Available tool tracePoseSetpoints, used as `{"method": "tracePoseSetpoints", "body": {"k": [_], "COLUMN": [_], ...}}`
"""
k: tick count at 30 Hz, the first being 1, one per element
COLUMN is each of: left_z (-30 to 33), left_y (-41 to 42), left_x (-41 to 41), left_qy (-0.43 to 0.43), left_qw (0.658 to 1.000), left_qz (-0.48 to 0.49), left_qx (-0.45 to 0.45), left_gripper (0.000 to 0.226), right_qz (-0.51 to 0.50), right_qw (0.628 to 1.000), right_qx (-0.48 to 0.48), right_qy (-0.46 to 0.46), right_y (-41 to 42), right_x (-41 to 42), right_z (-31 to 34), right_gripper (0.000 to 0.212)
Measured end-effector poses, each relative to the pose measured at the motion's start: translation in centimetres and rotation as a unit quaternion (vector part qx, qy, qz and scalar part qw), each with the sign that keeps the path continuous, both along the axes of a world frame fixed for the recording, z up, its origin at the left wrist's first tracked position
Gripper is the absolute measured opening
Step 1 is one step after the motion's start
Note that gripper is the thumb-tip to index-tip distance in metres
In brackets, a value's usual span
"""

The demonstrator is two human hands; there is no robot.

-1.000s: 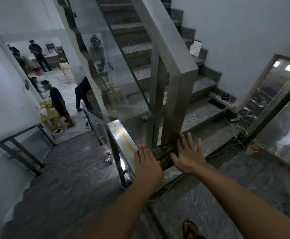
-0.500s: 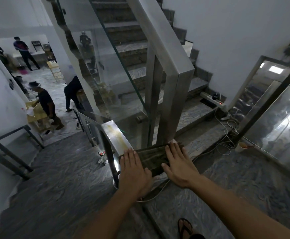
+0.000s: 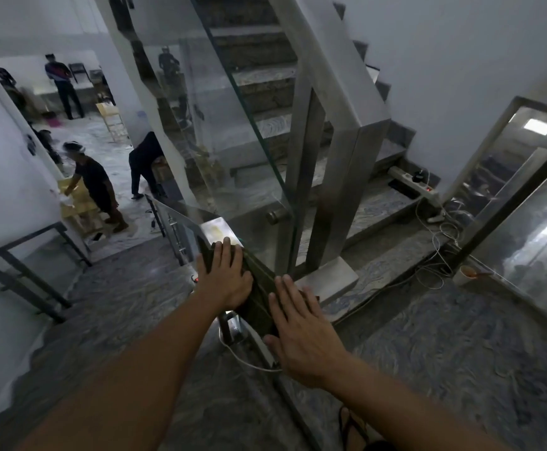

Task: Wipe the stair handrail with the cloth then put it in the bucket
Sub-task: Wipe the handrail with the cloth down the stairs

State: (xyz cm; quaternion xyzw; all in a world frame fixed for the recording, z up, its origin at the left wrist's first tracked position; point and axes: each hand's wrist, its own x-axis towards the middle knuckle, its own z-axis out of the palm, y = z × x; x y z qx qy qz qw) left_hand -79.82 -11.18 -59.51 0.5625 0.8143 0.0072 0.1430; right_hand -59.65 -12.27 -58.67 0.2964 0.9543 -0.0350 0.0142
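Two hands lie flat, fingers spread and stretched out, on a dark green cloth (image 3: 259,288) draped over the low steel handrail (image 3: 217,227) at the centre of the frame. The left hand (image 3: 225,275) presses on the upper end of the cloth, its fingertips reaching the bare, shiny stretch of rail beyond; the right hand (image 3: 301,333) presses on the lower end, nearer the bottom of the frame, palm down with the thumb over the cloth's near edge. Neither hand is curled around anything; both simply push the cloth against the rail top. A taller steel newel post (image 3: 347,177) and a glass balustrade panel (image 3: 233,125) rise just behind the hands, with marble steps (image 3: 265,83) climbing toward the top of the frame. A white cable (image 3: 243,359) loops under the rail below the hands. At the right, a power strip (image 3: 412,183) sits on a step with tangled white cords trailing down to the landing, and a small cup (image 3: 466,273) stands on the floor near a mirrored panel (image 3: 526,206). At the left of the frame, on the lower floor, several people stand or bend beside wooden chairs (image 3: 112,120). A sandalled foot (image 3: 352,429) shows at the bottom edge
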Motion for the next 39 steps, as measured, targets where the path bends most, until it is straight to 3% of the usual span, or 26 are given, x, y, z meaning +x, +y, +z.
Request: {"method": "tracePoseSetpoints", "body": {"k": [5, 9, 15, 18, 24, 30, 35, 39], "left_z": [-0.4, -0.6, -0.7, -0.7, -1.1, -0.7, -1.1, -1.8], "left_y": [1.2, 2.5, 4.7, 5.8, 7.7, 8.4, 6.4, 4.3], "left_x": [-2.2, -3.9, -6.5, -7.8, -10.5, -11.4, -10.6, -9.1], "left_qy": [0.001, 0.020, 0.068, 0.074, 0.069, 0.005, -0.043, -0.053], "left_qw": [0.999, 0.997, 0.990, 0.989, 0.992, 0.998, 0.991, 0.988], "left_qz": [-0.038, -0.069, -0.122, -0.126, -0.102, -0.025, 0.020, 0.034], "left_qx": [0.002, 0.007, 0.023, 0.022, 0.024, 0.053, 0.123, 0.140], "left_gripper": [0.068, 0.071, 0.075, 0.073, 0.063, 0.059, 0.049, 0.059], "right_qz": [0.038, 0.006, -0.031, -0.042, -0.045, -0.037, -0.019, -0.007], "right_qw": [0.998, 0.997, 0.992, 0.991, 0.994, 0.996, 0.998, 0.999], "right_qx": [-0.055, -0.067, -0.119, -0.123, -0.099, -0.078, -0.060, -0.042], "right_qy": [0.016, 0.035, 0.035, 0.023, 0.019, 0.019, 0.023, 0.030], "right_y": [-0.1, -0.2, 0.4, 1.2, 2.8, 4.5, 3.8, 2.4], "right_x": [-1.7, -3.6, -6.9, -8.2, -11.0, -12.9, -11.5, -9.4], "right_z": [-0.9, -1.3, -0.9, -1.0, -1.5, -1.9, -2.0, -1.8], "right_gripper": [0.069, 0.071, 0.092, 0.090, 0.078, 0.075, 0.072, 0.071]}}
